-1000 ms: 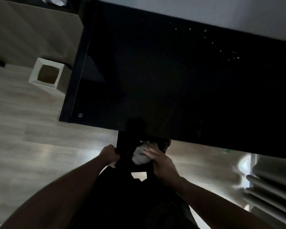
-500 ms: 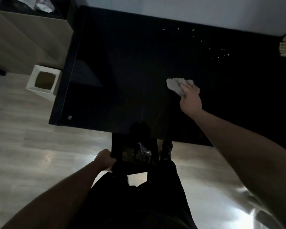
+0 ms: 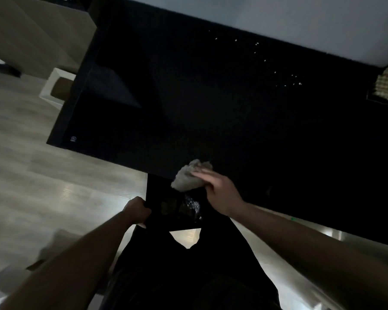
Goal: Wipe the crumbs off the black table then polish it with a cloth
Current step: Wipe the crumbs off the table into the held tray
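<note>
The right hand (image 3: 220, 193) presses a crumpled pale cloth (image 3: 189, 176) flat against the black bench (image 3: 188, 97) at its near edge, fingers laid over the wad rather than clenched round it. The left hand (image 3: 136, 211) grips the rim of a dark bin (image 3: 173, 206) held just below that near edge; something crinkled and shiny lies inside, not identifiable.

The crumbs (image 3: 276, 63) lie scattered near the far edge, toward the far right corner, well apart from the cloth.

Judgement: the step in hand is sweeping debris over the near edge into the bin. To do it well, the bin mouth should sit tight under the edge directly below the cloth, and each stroke should run from the far edge to the near edge in one continuous pull under even pressure. The far-edge crumbs are not yet collected; polishing is not yet due.

Markings: a small round pale emblem (image 3: 73, 138) sits at the near left corner of the bench; its characters are too small to read.
</note>
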`<control>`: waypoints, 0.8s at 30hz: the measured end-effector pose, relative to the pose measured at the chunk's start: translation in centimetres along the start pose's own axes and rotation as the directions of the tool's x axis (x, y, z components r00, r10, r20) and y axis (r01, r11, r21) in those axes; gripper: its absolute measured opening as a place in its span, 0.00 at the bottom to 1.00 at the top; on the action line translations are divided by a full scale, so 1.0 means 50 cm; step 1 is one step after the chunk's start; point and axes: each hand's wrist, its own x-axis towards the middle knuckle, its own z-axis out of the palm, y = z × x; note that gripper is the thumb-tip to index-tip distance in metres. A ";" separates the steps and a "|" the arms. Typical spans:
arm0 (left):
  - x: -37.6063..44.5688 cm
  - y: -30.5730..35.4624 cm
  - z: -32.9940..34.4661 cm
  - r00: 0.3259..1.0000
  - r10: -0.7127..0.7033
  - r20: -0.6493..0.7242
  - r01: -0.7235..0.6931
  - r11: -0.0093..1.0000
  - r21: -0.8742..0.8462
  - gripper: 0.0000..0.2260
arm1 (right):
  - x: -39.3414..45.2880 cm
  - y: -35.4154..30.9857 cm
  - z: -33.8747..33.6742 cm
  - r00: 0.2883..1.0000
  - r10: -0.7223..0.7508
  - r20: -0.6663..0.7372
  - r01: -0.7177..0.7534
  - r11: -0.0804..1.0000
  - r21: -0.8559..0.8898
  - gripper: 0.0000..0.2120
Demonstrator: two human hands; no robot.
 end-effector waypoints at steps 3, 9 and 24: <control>-0.002 0.021 0.039 1.000 -0.012 0.027 0.015 0.995 -0.098 0.09 | 0.014 0.051 -0.125 0.975 0.044 -0.219 -0.041 0.999 0.020 0.28; -0.002 0.072 0.093 0.999 -0.051 0.009 0.052 0.977 -0.209 0.08 | 0.111 0.190 -0.432 0.812 0.269 -0.518 -0.339 0.940 -0.042 0.27; 0.021 0.101 0.141 0.993 -0.116 -0.025 0.114 0.990 -0.078 0.08 | 0.382 0.377 -0.628 0.737 0.424 -0.526 -0.630 0.713 -0.307 0.36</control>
